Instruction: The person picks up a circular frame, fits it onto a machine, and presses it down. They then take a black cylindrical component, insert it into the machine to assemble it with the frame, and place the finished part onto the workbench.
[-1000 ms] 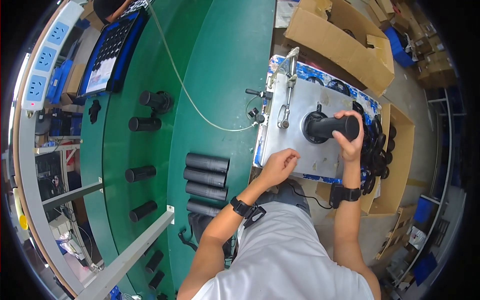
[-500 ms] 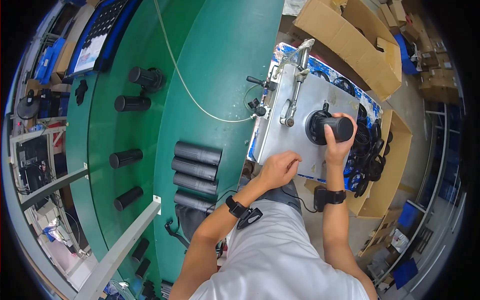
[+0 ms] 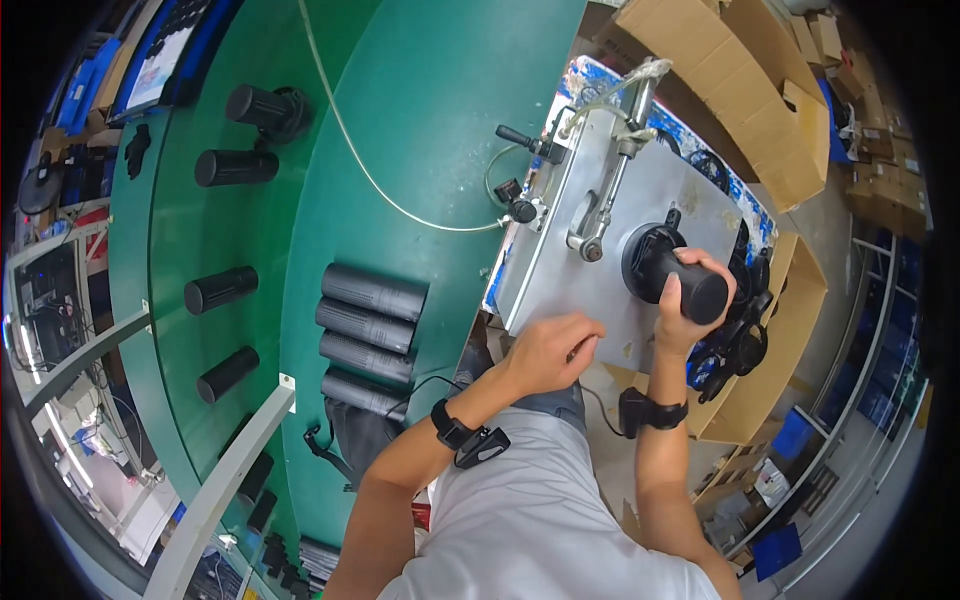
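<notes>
My right hand is wrapped around a black ribbed cylinder, thumb on the near left side and fingers over the far right side. That cylinder stands on a round black base with a small tab, resting on a metal plate. My left hand is curled closed at the plate's near edge, with nothing visible in it. Beside the base, a metal pneumatic cylinder with a rod is mounted on the plate. A black-handled lever sits at the plate's left edge.
Several black cylinders lie side by side on the green bench. More cylinders rest on the green strip at left. Black round parts fill a cardboard box at right. A pale hose crosses the bench.
The whole view has shifted. Within my right hand's grip, the cylinder's top end shows nearer to me relative to its base. My left hand stays curled by the plate edge.
</notes>
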Demonstrator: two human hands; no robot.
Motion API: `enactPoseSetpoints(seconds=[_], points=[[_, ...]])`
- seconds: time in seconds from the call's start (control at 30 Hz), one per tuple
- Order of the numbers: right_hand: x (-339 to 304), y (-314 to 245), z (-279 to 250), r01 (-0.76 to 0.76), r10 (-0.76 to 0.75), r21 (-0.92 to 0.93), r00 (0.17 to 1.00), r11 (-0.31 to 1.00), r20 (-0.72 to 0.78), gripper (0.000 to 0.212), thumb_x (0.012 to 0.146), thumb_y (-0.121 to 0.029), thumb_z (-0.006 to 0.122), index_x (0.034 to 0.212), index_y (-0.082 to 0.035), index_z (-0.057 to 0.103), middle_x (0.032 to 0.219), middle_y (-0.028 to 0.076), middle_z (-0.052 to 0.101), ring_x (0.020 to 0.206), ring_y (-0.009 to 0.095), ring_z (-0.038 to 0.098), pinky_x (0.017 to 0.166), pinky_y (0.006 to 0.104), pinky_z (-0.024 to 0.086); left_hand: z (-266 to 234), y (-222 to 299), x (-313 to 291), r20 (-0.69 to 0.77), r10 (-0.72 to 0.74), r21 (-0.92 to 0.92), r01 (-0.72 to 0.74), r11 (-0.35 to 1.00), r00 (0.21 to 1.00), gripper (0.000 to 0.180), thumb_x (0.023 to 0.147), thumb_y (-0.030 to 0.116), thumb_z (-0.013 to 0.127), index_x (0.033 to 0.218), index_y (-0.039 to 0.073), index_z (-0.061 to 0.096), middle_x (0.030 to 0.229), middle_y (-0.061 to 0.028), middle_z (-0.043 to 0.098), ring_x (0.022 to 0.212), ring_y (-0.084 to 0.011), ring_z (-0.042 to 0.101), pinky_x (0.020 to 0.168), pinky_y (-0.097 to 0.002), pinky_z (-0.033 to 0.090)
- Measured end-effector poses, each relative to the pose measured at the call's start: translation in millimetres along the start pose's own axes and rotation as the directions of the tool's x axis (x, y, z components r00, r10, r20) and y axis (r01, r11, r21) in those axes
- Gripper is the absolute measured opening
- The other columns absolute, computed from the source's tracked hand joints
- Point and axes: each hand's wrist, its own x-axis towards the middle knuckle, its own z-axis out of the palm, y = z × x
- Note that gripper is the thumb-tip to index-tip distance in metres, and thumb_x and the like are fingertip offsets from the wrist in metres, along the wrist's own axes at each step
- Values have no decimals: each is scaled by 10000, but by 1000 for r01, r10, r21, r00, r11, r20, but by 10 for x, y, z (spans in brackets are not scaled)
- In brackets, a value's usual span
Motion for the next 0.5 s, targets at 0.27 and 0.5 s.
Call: enactPoseSetpoints(seconds=[0.27,0.5], points=[[310,270,-225,-75,-61,332,922,940,383,448,743,-159,721,1068,-43,436,899,127,535,843,236,529,804,410,467,-19,40,29,-39,23,64,-21,998,999,140,804,-27,598,921,32,646,692,-75,569,531,-201,553,496,-288,446],[92,217,-75,56,-68,173,996,983,64,426,779,-127,660,1115,-23,420,919,149,542,855,244,532,807,423,476,-633,133,501,-368,-80,59,109,992,926,117,844,-19,589,932,12,661,705,-73,633,594,-123,605,533,-258,486]])
